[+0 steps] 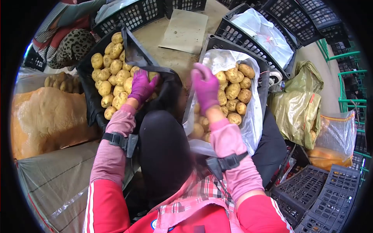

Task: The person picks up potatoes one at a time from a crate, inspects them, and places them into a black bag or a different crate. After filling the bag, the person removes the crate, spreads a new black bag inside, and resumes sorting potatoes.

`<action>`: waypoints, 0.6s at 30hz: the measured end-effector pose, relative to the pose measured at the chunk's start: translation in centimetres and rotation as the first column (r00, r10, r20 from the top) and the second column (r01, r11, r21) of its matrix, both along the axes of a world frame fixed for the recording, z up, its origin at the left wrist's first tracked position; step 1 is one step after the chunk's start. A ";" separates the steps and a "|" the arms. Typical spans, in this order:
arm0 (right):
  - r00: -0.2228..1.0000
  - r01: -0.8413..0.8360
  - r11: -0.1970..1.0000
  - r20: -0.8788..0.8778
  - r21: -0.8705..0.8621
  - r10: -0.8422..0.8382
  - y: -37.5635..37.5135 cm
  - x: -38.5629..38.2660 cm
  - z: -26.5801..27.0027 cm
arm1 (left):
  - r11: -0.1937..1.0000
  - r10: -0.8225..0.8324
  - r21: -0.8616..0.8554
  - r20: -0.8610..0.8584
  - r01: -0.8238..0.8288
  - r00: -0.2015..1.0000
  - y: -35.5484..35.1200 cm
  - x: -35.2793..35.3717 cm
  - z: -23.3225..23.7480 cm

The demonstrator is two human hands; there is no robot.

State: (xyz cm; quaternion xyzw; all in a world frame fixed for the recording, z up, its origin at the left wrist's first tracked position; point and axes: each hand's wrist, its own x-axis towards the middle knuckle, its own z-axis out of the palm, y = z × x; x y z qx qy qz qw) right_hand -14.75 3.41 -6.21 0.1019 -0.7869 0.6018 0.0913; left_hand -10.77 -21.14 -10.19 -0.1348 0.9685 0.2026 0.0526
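My left hand (143,86), in a purple glove, reaches into a black-lined crate (90,101) full of potatoes (115,66). Its fingers curl over a potato (153,75) at the crate's right side; the palm side is hidden. My right hand (204,83), gloved alike, is above the left edge of a second crate, which has a pale plastic liner (254,134) and more potatoes (233,91). Motion smears the right fingers, so whether they hold anything does not show. My knee stands between the two crates.
A flat cardboard piece (184,31) lies on the floor ahead. Black crates (145,13) stand behind, one with a white plastic cover (264,35). Green sacks (296,110) and stacked crates (303,184) are at right; an orange sack (50,118) and another person (72,46) at left.
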 end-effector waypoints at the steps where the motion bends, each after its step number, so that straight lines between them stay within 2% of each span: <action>1: 0.995 0.052 0.997 0.083 0.051 -0.056 2.3 -0.7 -0.3 | 0.991 0.121 -0.004 -0.419 -0.136 0.900 -0.6 -0.8 -4.3; 2: 0.979 0.100 0.989 0.165 0.106 -0.117 4.6 -1.4 -0.7 | 0.991 0.103 -0.022 -0.520 -0.134 0.848 -1.1 -1.7 -4.6; 4: 0.959 0.146 0.866 0.145 0.479 -0.242 7.9 -3.7 -3.0 | 0.991 0.052 -0.049 -0.698 -0.121 0.714 0.5 -3.3 -4.6; 6: 0.951 0.075 0.821 0.207 0.567 -0.230 9.0 -5.6 -7.7 | 0.980 -0.160 -0.178 -0.455 0.087 0.876 3.9 -2.4 -1.3; 7: 0.945 0.044 0.798 0.235 0.601 -0.228 9.1 -6.5 -8.9 | 0.953 -0.269 -0.224 -0.312 0.204 0.911 4.7 -2.3 0.5; 10: 0.904 0.006 0.628 0.265 0.778 -0.336 6.7 -5.7 -5.5 | 0.927 -0.300 -0.233 0.012 0.295 0.954 4.9 -3.1 2.9; 11: 0.905 -0.046 0.608 0.290 0.792 -0.310 7.0 -6.0 -5.8 | 0.918 -0.322 -0.236 0.031 0.320 0.946 5.3 -3.0 3.7; 14: 0.915 -0.009 0.749 0.307 0.663 -0.260 9.5 -5.7 -6.9 | 0.896 -0.430 -0.044 0.158 0.441 0.889 6.9 -2.8 5.0; 15: 0.913 -0.011 0.878 0.363 0.479 -0.186 11.2 -5.0 -7.3 | 0.894 -0.448 0.086 0.177 0.439 0.876 8.3 -2.3 7.4; 16: 0.876 -0.055 0.943 0.469 0.327 -0.111 12.7 -4.2 -6.3 | 0.889 -0.414 0.224 0.018 0.399 0.910 9.8 -1.3 9.1; 17: 0.768 0.018 0.999 0.641 -0.039 0.012 13.7 -2.4 -5.1 | 0.855 -0.346 0.363 -0.132 0.370 0.929 11.4 0.0 10.6; 18: 0.649 0.153 0.912 0.735 -0.380 0.197 14.9 -0.2 -4.0 | 0.792 -0.248 0.499 -0.264 0.352 0.932 13.1 1.5 11.4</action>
